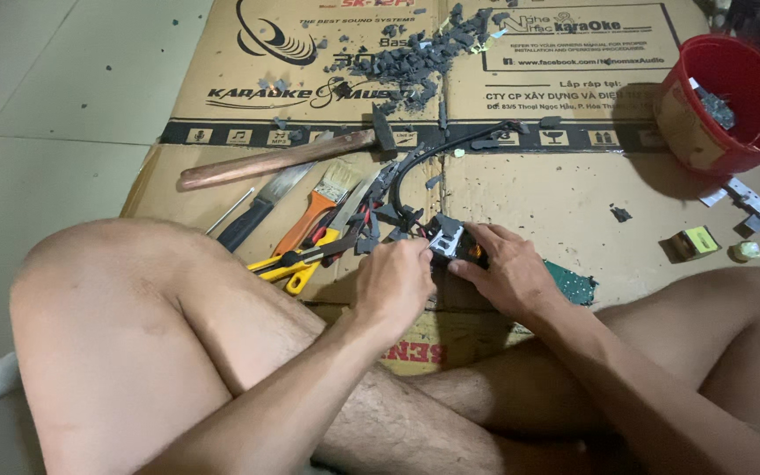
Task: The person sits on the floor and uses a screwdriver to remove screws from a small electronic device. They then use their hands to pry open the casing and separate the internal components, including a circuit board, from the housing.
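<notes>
Both hands on small black electronic part (447, 239), near side of hammer (279, 159).
Left hand (395, 283) fingers pinched on part's left edge; right hand (503, 268) fingers clamped on right; black cable (415, 167) leading away toward hammer.

A flattened brown cardboard box (556, 189) is spread over the pale tiled floor (37, 105) and serves as a mat. Black lettering and a swirled black logo are printed across its far half, with a framed block of text at the upper right. A black band (222, 135) of small square symbols is run across its middle. Red lettering is seen on the near flap (433, 347), between the legs. A small yellow and green box (695, 243) is laid at the right, near a red bucket (732, 105).
</notes>
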